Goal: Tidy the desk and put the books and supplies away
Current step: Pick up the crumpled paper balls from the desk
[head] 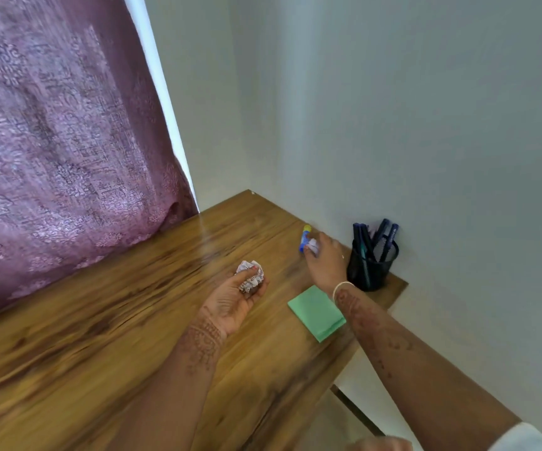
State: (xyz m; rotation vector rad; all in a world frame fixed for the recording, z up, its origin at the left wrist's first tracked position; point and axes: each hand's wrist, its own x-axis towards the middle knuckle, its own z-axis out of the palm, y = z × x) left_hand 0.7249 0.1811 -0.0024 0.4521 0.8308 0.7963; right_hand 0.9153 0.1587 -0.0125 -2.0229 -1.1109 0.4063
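Note:
My left hand [233, 299] is palm up over the wooden desk [100, 320], fingers closed around a crumpled paper ball [250, 277]. My right hand [325, 260] reaches toward the wall and closes on a second, smaller crumpled paper [312, 245]. A blue glue stick with a yellow cap [304, 237] lies on the desk just beyond those fingers. Under my right wrist lies a green sticky-note pad [315, 312]. A black mesh pen holder [372, 265] with several dark pens stands against the wall, right of my right hand.
A purple patterned curtain [61, 141] hangs along the desk's left side. White walls [425, 125] meet at the far corner. The desk's right edge is notched near the pen holder, with a gap to the wall below.

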